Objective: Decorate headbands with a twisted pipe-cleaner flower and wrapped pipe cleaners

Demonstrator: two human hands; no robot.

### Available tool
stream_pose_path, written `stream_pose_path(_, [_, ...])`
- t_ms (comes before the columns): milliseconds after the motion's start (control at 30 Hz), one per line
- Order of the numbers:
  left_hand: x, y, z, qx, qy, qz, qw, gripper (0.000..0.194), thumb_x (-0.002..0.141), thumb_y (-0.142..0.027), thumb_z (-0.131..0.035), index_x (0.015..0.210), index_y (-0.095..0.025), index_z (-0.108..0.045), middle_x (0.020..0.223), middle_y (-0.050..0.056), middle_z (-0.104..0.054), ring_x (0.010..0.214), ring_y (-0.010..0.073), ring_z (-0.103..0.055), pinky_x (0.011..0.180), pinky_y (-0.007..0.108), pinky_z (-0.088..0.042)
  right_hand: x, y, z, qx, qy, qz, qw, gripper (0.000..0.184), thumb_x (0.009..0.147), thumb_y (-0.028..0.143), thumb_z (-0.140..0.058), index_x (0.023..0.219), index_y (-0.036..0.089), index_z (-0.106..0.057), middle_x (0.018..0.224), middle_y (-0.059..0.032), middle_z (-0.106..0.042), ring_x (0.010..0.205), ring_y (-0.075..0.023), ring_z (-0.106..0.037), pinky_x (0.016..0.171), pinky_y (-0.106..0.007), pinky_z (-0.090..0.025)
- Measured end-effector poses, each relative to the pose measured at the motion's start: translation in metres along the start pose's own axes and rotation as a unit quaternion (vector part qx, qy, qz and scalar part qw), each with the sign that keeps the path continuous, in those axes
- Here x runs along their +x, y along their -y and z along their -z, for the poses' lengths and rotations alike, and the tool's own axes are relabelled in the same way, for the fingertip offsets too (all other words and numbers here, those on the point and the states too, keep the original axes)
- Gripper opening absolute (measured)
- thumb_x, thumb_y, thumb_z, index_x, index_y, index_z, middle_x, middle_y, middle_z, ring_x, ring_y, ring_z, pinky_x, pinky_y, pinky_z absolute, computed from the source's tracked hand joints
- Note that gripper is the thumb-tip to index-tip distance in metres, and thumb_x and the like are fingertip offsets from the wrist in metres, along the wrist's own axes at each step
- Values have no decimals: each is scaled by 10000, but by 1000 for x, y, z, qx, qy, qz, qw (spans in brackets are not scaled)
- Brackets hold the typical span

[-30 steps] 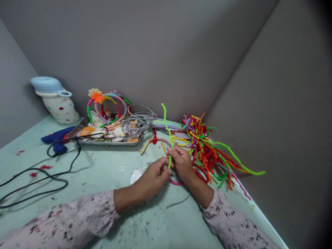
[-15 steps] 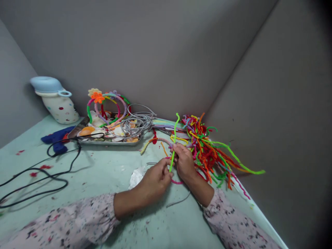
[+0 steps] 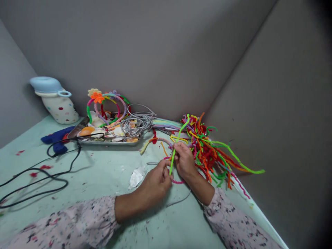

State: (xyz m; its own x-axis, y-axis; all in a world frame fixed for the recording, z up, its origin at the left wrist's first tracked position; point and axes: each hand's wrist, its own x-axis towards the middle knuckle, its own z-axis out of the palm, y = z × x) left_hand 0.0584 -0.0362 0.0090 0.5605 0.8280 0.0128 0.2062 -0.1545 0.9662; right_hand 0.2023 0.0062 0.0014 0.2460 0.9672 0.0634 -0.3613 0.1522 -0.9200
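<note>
A bright green pipe cleaner point(image 3: 183, 127) slants up and away between my two hands. My left hand point(image 3: 157, 180) pinches it near its lower end. Higher up, the thumb and fingers of my right hand point(image 3: 184, 159) are closed on the same stem, and its far end sticks out free. Beneath and behind my hands lie a pink pipe cleaner ring point(image 3: 178, 182), partly hidden, and a curved multicoloured band point(image 3: 153, 139) with a yellowish tip. A big tangle of coloured pipe cleaners point(image 3: 204, 152) is piled just right of my right hand.
A metal tray point(image 3: 121, 143) holds scraps, coiled grey wire point(image 3: 140, 122) and flower-trimmed hoops point(image 3: 97, 97). Left of it are a blue glue gun point(image 3: 58, 136) with a black cord point(image 3: 66, 172) and a white bottle point(image 3: 61, 108). Crumpled white paper point(image 3: 137, 176) lies near my left hand. Grey walls stand behind and right.
The upper end of the green pipe cleaner has tilted to the right. Both hands keep their grip in almost the same place.
</note>
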Motion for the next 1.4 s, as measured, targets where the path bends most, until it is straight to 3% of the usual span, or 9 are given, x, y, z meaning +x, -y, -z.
stream_pose_path(233, [-1, -6, -1, 35, 3, 1, 999, 235, 822, -216, -464, 1051, -177, -503, 653, -38, -439, 581, 114, -401, 530, 243, -293, -3, 0, -1, -2, -19, 0, 1000, 236, 751, 350, -653, 675, 191, -495, 516, 91, -353, 411, -41, -288, 361, -153, -251])
stream_pose_path(433, [1, -5, -2, -127, 19, 18, 992, 315, 850, -315, -503, 1132, -176, -481, 637, -44, -503, 515, 83, -425, 493, 206, -330, 0, 0, 0, 14, -11, -17, 1000, 241, 749, 383, -657, 710, 193, -514, 506, 89, -413, 381, -36, -332, 330, -148, -240])
stream_pose_path(600, [4, -10, 1, -261, 48, 93, 960, 274, 862, -405, -476, 963, -152, -511, 642, -15, -587, 383, 46, -436, 400, 183, -282, 2, 0, 2, 30, -19, -3, 999, 241, 745, 389, -665, 736, 190, -529, 519, 88, -434, 390, -27, -354, 361, -142, -266])
stream_pose_path(800, [7, -7, 3, -354, 97, 134, 920, 223, 849, -323, -472, 863, -118, -557, 635, 37, -642, 345, 50, -492, 359, 175, -210, 4, 2, 2, 41, -46, 2, 998, 256, 713, 383, -682, 718, 191, -512, 575, 75, -446, 409, -32, -354, 353, -146, -282])
stream_pose_path(933, [6, -8, 2, -352, 133, 159, 913, 192, 823, -303, -527, 838, -114, -556, 622, 34, -652, 343, 53, -507, 352, 173, -207, 5, 2, 2, 60, -47, 4, 997, 240, 708, 359, -689, 730, 194, -516, 606, 71, -444, 434, -34, -354, 358, -143, -287])
stream_pose_path(1167, [5, -9, 0, -303, 149, 166, 927, 190, 815, -309, -540, 791, -121, -542, 605, 28, -653, 345, 53, -514, 345, 169, -214, 4, 1, 4, 50, -35, 11, 998, 243, 725, 374, -676, 711, 195, -512, 572, 71, -452, 427, -45, -348, 372, -176, -281])
stream_pose_path(1300, [2, -6, -4, -241, 154, 158, 945, 173, 815, -315, -510, 754, -154, -497, 563, 8, -636, 322, 63, -486, 335, 166, -274, 2, 0, 3, 34, -28, 13, 999, 245, 741, 358, -668, 685, 192, -497, 552, 81, -424, 425, -42, -321, 377, -173, -250])
stream_pose_path(1400, [-2, -6, -7, -148, 115, 148, 971, 159, 822, -297, -472, 720, -175, -467, 538, -11, -613, 291, 60, -430, 316, 172, -289, 1, -2, 3, 13, -27, 13, 999, 251, 750, 366, -655, 677, 194, -488, 534, 85, -402, 421, -45, -305, 376, -175, -230])
